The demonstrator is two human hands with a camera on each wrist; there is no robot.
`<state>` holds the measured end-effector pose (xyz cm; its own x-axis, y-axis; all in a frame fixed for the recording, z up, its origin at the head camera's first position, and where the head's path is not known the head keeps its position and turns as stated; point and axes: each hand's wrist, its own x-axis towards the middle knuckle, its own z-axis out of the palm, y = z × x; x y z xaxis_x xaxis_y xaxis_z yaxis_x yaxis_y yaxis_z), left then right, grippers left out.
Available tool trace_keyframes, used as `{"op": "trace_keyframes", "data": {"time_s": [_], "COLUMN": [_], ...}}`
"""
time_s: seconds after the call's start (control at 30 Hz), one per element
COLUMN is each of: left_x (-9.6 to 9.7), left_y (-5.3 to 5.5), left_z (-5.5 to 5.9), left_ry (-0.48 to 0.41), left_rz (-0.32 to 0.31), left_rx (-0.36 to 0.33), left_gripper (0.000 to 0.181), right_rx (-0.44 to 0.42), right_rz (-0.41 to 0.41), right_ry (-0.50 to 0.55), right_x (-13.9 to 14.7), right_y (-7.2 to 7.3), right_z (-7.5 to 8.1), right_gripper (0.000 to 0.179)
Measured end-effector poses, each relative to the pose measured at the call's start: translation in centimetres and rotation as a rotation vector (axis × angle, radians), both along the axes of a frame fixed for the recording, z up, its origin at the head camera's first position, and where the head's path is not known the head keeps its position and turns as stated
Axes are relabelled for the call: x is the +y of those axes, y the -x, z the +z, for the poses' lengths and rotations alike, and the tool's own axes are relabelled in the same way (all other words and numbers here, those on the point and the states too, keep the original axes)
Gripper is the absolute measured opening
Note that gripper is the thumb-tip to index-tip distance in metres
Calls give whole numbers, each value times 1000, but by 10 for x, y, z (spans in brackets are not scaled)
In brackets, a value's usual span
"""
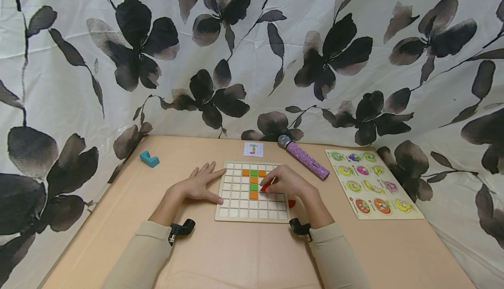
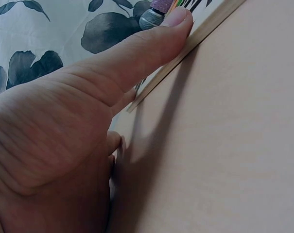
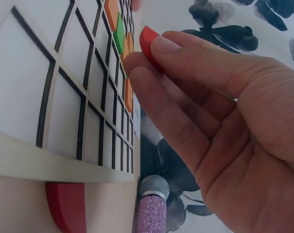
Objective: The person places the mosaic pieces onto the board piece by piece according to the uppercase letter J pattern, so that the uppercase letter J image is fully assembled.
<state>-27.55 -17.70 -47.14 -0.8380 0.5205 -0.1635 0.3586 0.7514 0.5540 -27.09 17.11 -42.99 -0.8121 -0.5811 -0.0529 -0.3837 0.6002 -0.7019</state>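
Note:
A pale wooden grid board [image 1: 232, 214] lies on the table, with several orange and green square tiles [image 1: 253, 187] set in a T shape. My left hand [image 1: 198, 183] rests at its left edge, fingers spread, the thumb and index finger against the rim. In the left wrist view the thumb [image 2: 151, 46] lies along that wooden edge. My right hand [image 1: 286, 182] is over the right part of the board and pinches a red piece with a curved edge [image 3: 147, 41] between thumb and fingertips. Another red piece [image 3: 69, 204] lies on the table beside the board's right edge.
A small printed pattern card [image 1: 253, 149] lies behind the board. A glittery purple microphone [image 1: 307, 160] is at the back right, near a fruit picture board [image 1: 374, 184]. At the far left sits a teal angled block [image 1: 149, 159]. Flowered cloth [image 1: 275, 118] hangs behind the table.

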Motion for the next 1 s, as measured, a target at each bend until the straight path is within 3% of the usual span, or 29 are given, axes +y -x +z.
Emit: {"op": "trace_keyframes", "data": {"time_s": [0.63,1.0], "left_x": [0,1], "left_y": [-1,-2], "left_z": [0,-1], "left_ry": [-11,1], "left_rz": [3,6], "left_rx": [1,3], "left_gripper": [110,110], "right_rx": [-8,-8], "right_rz": [54,128], "right_ry": [-29,-44], "right_x": [-14,-22], "right_y": [-2,-3], "right_z": [-2,-6], "right_gripper": [16,17]}}
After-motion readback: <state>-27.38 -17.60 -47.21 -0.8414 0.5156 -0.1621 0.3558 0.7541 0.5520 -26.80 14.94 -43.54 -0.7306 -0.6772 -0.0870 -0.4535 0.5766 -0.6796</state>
